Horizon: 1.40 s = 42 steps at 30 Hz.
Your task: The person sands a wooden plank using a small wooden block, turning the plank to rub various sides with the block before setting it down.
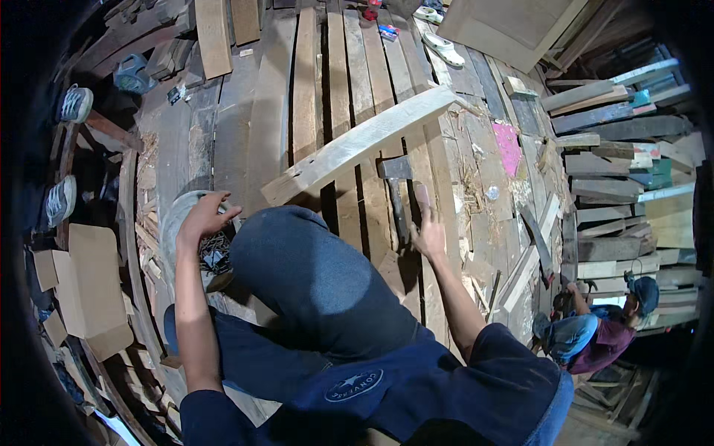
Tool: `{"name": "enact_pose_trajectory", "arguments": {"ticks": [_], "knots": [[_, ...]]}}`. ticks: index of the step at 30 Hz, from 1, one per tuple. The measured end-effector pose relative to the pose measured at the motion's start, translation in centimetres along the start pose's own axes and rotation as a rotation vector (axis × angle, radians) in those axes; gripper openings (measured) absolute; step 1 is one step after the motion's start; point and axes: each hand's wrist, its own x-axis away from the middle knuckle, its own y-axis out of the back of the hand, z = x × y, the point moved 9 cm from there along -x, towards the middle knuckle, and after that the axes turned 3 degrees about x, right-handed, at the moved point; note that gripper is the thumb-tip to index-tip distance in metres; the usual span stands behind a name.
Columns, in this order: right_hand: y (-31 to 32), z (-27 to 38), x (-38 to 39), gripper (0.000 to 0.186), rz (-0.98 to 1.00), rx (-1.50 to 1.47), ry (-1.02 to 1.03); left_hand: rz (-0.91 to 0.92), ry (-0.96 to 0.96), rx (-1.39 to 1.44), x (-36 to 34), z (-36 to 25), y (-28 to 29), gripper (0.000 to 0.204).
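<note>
My left hand [204,217] is over a pale round container [175,215], its fingers apart and nothing visible in them. Inside the container lie many dark nails [216,254], partly hidden by my forearm and knee. My right hand [428,234] is low over the planks with its fingers stretched forward, just right of a hammer [397,195]. That hammer lies with its dark head away from me and its handle toward me; my hand seems apart from it. Beyond my knee, a long squared timber [357,145] rests slantwise across the floor planks.
A handsaw [537,241] lies at the right among wood scraps and shavings. Stacked boards [595,171] line the right side, where a co-worker [599,327] crouches. Cardboard [93,286] and shoes [61,201] are at the left. A pale clog [444,49] sits at the far side.
</note>
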Motion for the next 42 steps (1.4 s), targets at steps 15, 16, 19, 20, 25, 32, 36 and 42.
{"name": "enact_pose_trajectory", "arguments": {"ticks": [15,16,19,20,25,32,36,42], "knots": [[-8.8,4.3,0.5,0.088,0.059,-0.079,0.112,0.163,0.044,-0.061,-0.1,2.5,-2.6,0.069],[-8.7,4.2,0.6,0.088,0.06,-0.085,0.114,0.16,0.056,-0.06,-0.1,2.1,-2.6,0.069],[-8.7,4.2,0.5,0.089,0.089,-0.072,0.084,0.131,0.028,-0.091,-0.3,1.9,-2.7,0.07],[-8.8,4.3,0.5,0.088,0.109,-0.074,0.072,0.11,0.003,-0.089,-0.3,2.0,-2.8,0.069],[-8.5,4.3,0.5,0.087,0.097,-0.031,0.07,0.128,-0.017,-0.057,-0.2,1.2,-3.0,0.071],[-7.7,5.1,0.4,0.089,0.088,-0.002,0.066,0.186,0.008,-0.061,-0.7,2.9,-4.3,0.07],[-7.9,4.8,0.4,0.09,0.11,0.038,0.046,0.177,0.001,-0.068,-1.0,2.8,-4.4,0.068],[-8.0,4.9,0.5,0.089,0.092,0.031,0.049,0.2,0.019,-0.045,-1.0,3.0,-4.7,0.065]]}}
